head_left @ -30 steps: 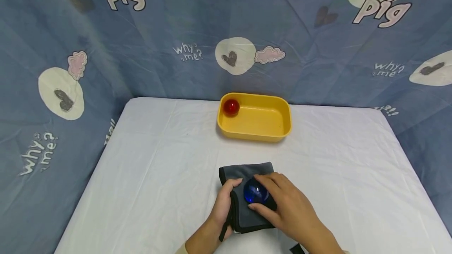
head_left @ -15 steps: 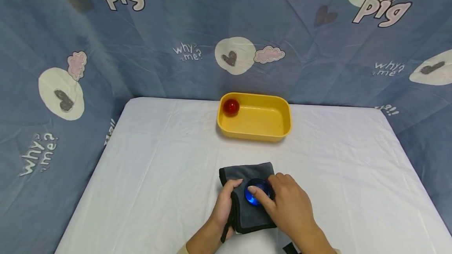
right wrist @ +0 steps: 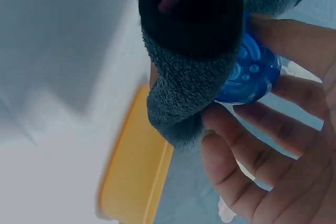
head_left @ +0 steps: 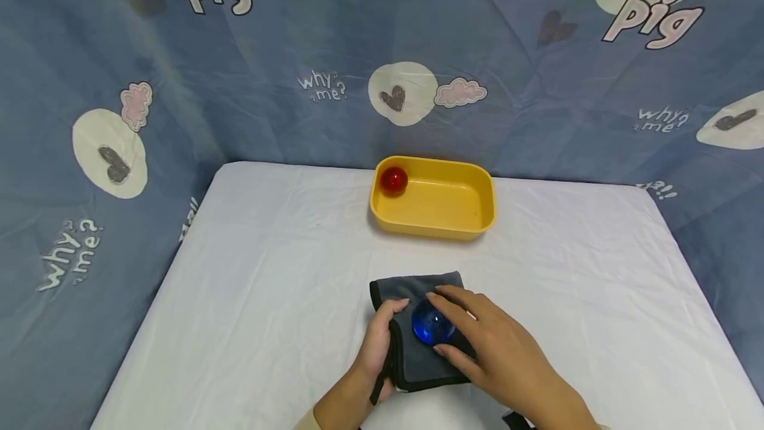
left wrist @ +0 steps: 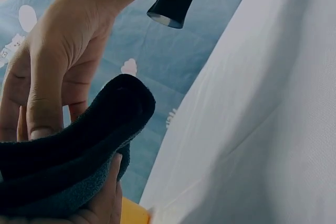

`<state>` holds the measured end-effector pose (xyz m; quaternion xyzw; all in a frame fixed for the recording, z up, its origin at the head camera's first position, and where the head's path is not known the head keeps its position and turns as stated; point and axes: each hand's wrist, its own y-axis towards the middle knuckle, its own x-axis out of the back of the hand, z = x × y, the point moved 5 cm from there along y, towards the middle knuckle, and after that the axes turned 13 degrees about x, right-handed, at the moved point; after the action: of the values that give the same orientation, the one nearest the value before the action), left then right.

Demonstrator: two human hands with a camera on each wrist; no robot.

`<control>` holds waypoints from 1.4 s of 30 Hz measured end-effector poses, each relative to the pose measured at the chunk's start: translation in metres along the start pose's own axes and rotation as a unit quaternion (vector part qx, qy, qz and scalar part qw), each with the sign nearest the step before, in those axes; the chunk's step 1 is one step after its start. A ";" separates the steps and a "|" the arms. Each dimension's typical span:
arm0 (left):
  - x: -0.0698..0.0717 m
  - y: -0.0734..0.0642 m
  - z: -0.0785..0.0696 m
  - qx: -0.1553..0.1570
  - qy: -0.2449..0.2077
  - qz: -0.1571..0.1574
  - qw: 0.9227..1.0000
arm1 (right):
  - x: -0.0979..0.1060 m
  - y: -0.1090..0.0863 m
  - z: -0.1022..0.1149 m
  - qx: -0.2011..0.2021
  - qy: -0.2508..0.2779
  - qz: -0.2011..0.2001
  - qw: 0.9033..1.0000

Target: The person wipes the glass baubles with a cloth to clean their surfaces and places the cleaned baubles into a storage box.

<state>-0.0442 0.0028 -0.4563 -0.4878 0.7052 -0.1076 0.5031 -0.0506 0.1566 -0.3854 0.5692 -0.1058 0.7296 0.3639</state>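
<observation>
A folded dark grey cloth (head_left: 426,370) with black edging lies in my left hand (head_left: 373,347); the thumb rests along its left side, the fingers beneath. On the cloth sits a clear blue ball (head_left: 426,324), glossy like glass. My right hand (head_left: 504,347) holds the ball from the right, thumb on the near side and fingers on the far side. In the right wrist view the blue ball (right wrist: 257,72) shows between thumb and fingers, partly behind the fuzzy cloth (right wrist: 191,77). The cloth (left wrist: 63,153) hides the ball in the left wrist view.
Farther back on the white-covered table (head_left: 286,271) stands a yellow tray (head_left: 432,226). A red ball (head_left: 394,180) lies in its left end. Blue patterned fabric (head_left: 310,131) hangs behind the table and at its sides.
The right thumb has moved from the top of the blue ball to its near side, and the fingers have come over its far side. The left hand keeps its hold on the cloth.
</observation>
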 end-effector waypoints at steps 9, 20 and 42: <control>0.000 0.001 0.003 0.008 0.012 0.005 1.000 | -0.008 0.000 0.000 0.001 0.002 0.005 1.000; -0.003 0.004 0.005 0.009 0.002 0.009 1.000 | -0.017 0.004 0.003 -0.044 -0.100 -0.113 0.988; -0.002 0.005 0.007 0.021 0.015 0.019 0.999 | -0.008 -0.002 -0.005 0.000 0.076 0.007 0.997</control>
<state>-0.0411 0.0094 -0.4614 -0.4617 0.7195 -0.1198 0.5048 -0.0523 0.1576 -0.3952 0.5110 -0.0819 0.7734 0.3662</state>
